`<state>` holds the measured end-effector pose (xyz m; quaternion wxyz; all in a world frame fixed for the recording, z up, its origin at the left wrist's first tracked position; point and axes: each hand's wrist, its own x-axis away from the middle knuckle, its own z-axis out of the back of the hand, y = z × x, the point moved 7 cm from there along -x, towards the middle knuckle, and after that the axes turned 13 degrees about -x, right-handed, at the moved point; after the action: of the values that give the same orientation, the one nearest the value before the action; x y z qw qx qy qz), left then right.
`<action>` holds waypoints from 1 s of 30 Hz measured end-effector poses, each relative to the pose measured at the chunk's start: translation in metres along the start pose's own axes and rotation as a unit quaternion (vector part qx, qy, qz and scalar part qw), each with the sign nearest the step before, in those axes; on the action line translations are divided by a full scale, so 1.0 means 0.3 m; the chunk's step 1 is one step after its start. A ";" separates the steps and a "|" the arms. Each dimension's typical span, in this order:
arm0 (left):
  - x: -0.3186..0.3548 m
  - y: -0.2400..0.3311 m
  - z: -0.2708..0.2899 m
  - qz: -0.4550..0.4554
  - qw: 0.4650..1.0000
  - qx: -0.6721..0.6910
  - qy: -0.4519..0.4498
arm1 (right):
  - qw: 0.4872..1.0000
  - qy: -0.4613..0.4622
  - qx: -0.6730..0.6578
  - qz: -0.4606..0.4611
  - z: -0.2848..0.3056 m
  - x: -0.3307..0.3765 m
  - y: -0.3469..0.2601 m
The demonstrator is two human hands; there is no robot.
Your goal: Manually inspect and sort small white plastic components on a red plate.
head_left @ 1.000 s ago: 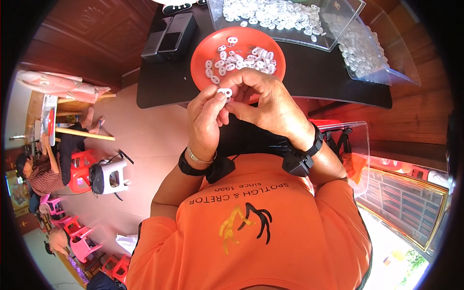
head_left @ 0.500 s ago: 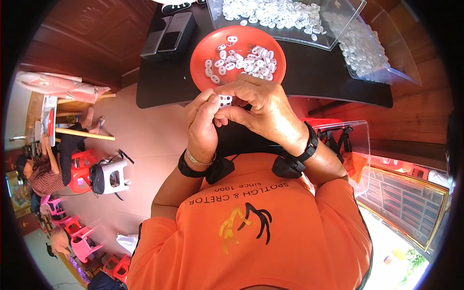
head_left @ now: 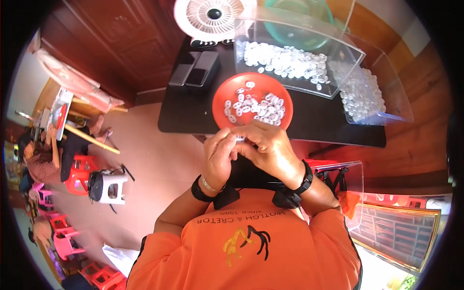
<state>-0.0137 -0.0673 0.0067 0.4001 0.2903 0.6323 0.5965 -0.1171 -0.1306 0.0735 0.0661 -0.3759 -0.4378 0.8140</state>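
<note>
My left hand (head_left: 219, 157) and my right hand (head_left: 273, 149) meet just below the near rim of a red plate (head_left: 223, 116). Between their fingertips both pinch a small white plastic piece with two holes (head_left: 239, 138), largely covered by my fingers. On the plate lie many loose white oval two-hole pieces (head_left: 270, 108), heaped toward its right side. A few thin metal bits show among them, too small to name.
The plate stands on a black table (head_left: 319, 116). Clear bins of white pieces (head_left: 285, 59) and translucent pieces (head_left: 362, 94) stand behind and right. A dark two-part case (head_left: 195, 69) and white fan (head_left: 212, 17) are far left. Another person (head_left: 46, 164) sits left near red stools (head_left: 79, 174).
The view has tipped up, so table and hands sit lower and the fan shows. My hands stay together, and my fingers now cover more of the white piece.
</note>
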 end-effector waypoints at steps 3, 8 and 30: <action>0.003 0.014 0.006 -0.052 0.998 -0.015 0.017 | 1.000 -0.001 -0.012 0.011 -0.011 -0.007 -0.013; 0.011 0.008 0.006 -0.009 1.000 0.019 0.021 | 1.000 0.001 -0.015 0.015 -0.014 -0.010 -0.014; -0.009 0.052 0.075 -0.038 0.999 0.018 -0.001 | 0.899 0.278 0.323 0.104 0.710 -0.052 -0.294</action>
<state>0.0052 -0.0558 0.0232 0.4173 0.2738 0.6534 0.5691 -0.2684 -0.2251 0.2206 0.2173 -0.5881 -0.0729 0.7756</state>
